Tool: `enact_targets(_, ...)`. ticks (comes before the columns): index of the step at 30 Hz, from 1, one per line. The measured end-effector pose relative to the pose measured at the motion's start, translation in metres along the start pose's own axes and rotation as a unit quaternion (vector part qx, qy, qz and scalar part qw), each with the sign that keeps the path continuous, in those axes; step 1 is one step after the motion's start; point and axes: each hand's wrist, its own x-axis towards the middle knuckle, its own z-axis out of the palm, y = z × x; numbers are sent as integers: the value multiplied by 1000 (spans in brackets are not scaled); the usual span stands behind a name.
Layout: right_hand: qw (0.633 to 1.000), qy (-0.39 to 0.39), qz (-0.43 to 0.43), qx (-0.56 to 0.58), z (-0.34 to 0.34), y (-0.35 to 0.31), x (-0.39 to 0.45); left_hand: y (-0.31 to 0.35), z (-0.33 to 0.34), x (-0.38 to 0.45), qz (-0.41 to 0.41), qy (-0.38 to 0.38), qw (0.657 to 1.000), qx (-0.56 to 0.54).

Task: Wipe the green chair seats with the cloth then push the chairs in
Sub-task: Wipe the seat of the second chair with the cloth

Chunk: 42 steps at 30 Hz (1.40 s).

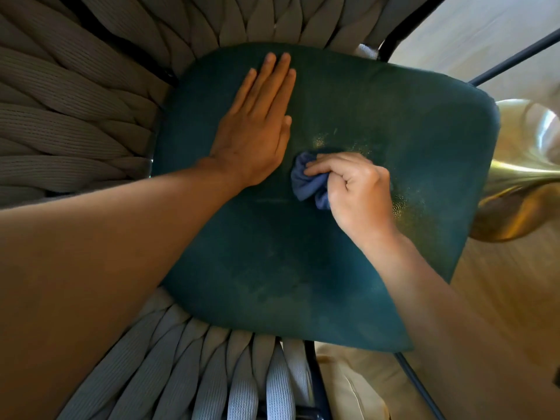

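Note:
A dark green seat cushion point(378, 116) fills the middle of the head view, seen from straight above. My left hand point(257, 128) lies flat on its upper left part, fingers together and pointing away from me, holding nothing. My right hand point(357, 189) is closed on a bunched blue cloth point(309, 180), pressing it onto the cushion near its centre. Light dusty specks show on the fabric just above and to the right of the cloth.
Thick grey woven rope point(75, 101) forms the chair's back and sides around the cushion, at left, top and bottom. Dark metal frame bars point(515, 57) run at the upper right. A shiny brass-coloured table base point(521, 177) stands right of the seat on a pale floor point(500, 298).

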Motion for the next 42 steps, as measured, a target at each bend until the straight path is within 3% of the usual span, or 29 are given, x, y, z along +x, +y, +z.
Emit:
enact_targets(2, 992, -20, 95, 79, -15, -7, -5, 8, -1, 1, 27, -2, 1000, -4)
enact_targets(5, 979, 49, 149, 132, -36, -13, 5, 20, 1, 7, 80, -4, 997, -13)
enact_targets(9, 973, 175, 104, 109, -51, 2, 45, 31, 6, 28, 87, -12, 996, -4)
enact_targets(15, 991, 91, 82, -51, -43, 34, 70, 32, 15, 32, 84, -18, 996, 28)
enact_targets(18, 989, 115, 46, -82, -28, 43, 70, 33, 14, 32, 80, -27, 996, 29)
enact_targets(22, 977, 189, 0, -101, -16, 47, 68, 32, 13, 32, 81, -37, 995, 35)
enact_targets(27, 980, 157, -83, -86, -19, 53, 36, 31, 13, 34, 84, -37, 996, 23)
enact_targets(31, 985, 127, -96, -70, -17, 56, -4, 33, 9, 33, 80, -52, 995, 26)
enact_targets(35, 991, 97, -65, -58, -21, 48, -26, 40, 5, 32, 72, -48, 996, 20)
enact_targets(39, 999, 14, 30, -6, -46, 41, -36, 54, 3, 30, 128, -54, 990, -6)
enact_targets(42, 988, 45, 130, 70, -74, 41, -34, 69, 9, 35, 155, -52, 986, -11)
